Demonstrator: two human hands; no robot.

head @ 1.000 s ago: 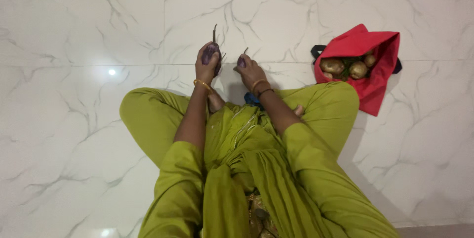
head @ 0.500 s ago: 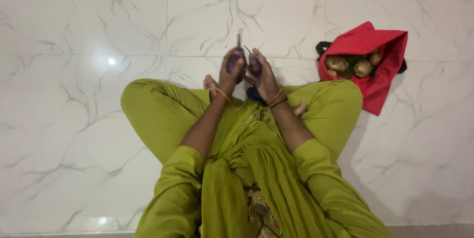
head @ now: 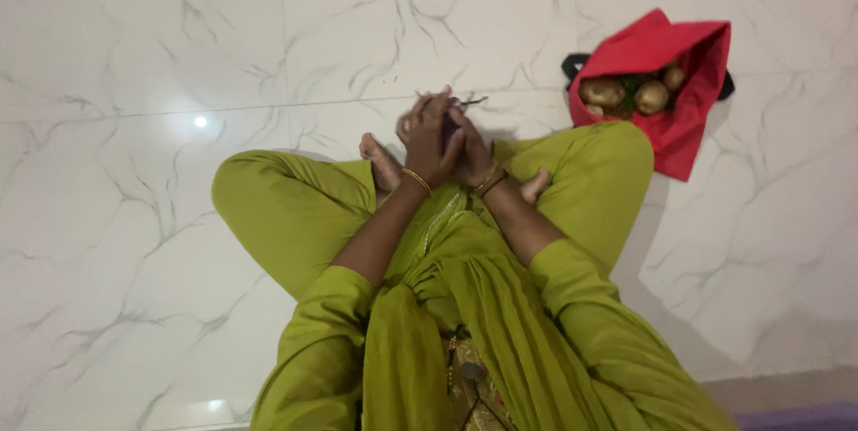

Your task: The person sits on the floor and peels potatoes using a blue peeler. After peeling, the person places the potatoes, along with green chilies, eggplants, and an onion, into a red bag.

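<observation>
Eggplants, held apart a second ago, are now being pressed together between the left hand and right hand, both gripping; bag sitting at two o'clock.

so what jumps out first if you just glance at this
The two hands, left hand and right hand, pressed together mid-frame around small purple eggplants, above crossed legs in green. To the right on the white marble floor lies an open red bag of potatoes.
</observation>
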